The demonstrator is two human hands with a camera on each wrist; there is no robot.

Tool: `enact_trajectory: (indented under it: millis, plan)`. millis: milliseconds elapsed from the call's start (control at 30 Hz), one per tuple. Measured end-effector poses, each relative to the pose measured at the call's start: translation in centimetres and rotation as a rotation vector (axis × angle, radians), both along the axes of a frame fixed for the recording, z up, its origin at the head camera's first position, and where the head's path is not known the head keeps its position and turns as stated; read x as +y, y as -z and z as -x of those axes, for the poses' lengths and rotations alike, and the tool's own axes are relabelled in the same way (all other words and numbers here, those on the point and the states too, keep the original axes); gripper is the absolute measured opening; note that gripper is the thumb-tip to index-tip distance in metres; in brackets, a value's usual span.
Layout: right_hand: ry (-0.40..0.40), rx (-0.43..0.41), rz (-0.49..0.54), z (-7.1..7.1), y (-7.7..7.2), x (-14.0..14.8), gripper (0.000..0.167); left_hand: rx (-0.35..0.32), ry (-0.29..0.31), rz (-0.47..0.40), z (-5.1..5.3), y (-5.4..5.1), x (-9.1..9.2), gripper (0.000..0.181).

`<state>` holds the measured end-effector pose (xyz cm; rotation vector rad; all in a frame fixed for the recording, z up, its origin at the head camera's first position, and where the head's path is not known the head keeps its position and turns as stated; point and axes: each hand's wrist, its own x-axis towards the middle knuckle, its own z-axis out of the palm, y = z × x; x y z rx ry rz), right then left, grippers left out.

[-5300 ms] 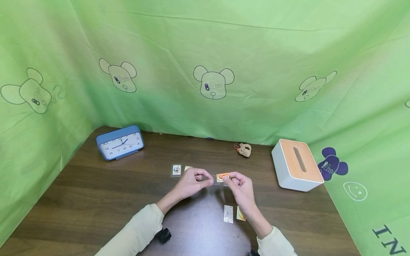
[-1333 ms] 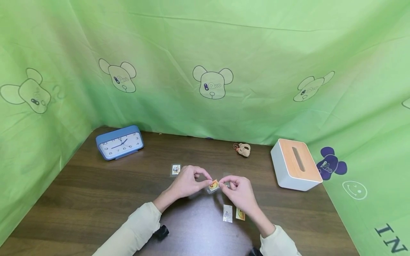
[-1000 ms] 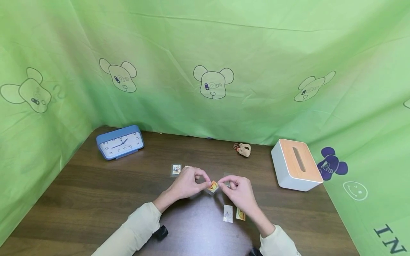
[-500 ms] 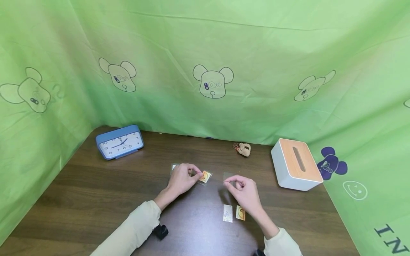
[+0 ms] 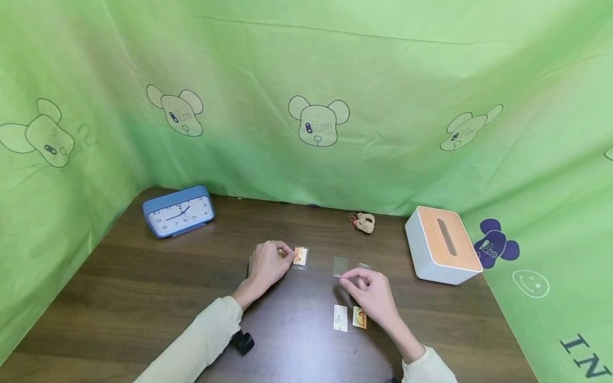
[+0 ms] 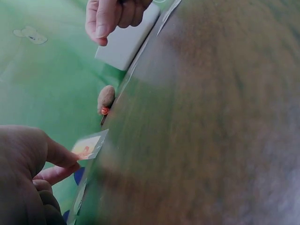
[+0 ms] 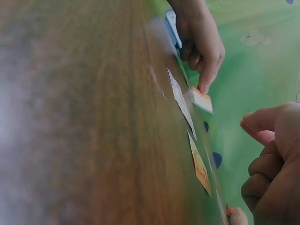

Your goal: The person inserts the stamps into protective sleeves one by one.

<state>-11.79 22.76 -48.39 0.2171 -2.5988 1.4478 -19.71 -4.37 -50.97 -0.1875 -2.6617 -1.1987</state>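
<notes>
My left hand (image 5: 268,264) pinches the edge of an orange-and-white card in a clear sleeve (image 5: 300,257) between thumb and finger; in the left wrist view the sleeved card (image 6: 89,146) stands tilted off the table. My right hand (image 5: 375,295) has thumb and forefinger tips together with nothing visible between them, its other fingers curled. Just behind it lie one clear sleeve (image 5: 341,265) and another partly hidden one. Nearer the front are a whitish card (image 5: 340,318) and a yellow-orange card (image 5: 359,317), side by side. Other sleeved cards are mostly hidden under my left hand.
A blue clock (image 5: 179,211) stands at the back left of the wooden table (image 5: 143,298). A small beige trinket (image 5: 365,223) lies near the back edge, and a white tissue box with a wooden top (image 5: 438,244) stands at the right. Green cloth (image 5: 239,133) hangs around.
My left hand has moved left and back with the sleeved card, which has turned straighter. My right hand let go of it and moved right, uncovering a clear sleeve.
</notes>
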Motion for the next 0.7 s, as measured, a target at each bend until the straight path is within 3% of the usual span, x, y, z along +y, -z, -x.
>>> enact_trajectory:
  millis: [167, 300, 533, 700]
  plan:
    - [-0.012, 0.018, -0.012, -0.3, 0.3, 0.4, 0.010, -0.057, -0.035, 0.054, -0.7, -1.7, 0.1, 0.008]
    - [-0.015, 0.008, -0.028, -0.4, 0.4, 0.6, 0.011, -0.065, -0.023, 0.037, -0.7, -1.8, 0.2, 0.007]
    - [-0.025, -0.077, -0.070, -0.9, 0.3, 1.1, 0.012, 0.025, 0.024, -0.037, -0.1, 0.2, 0.2, 0.009]
    - [-0.092, -0.111, -0.135, -1.3, 0.5, 1.5, 0.013, 0.008, 0.048, -0.039, 0.5, 1.5, 0.6, 0.007]
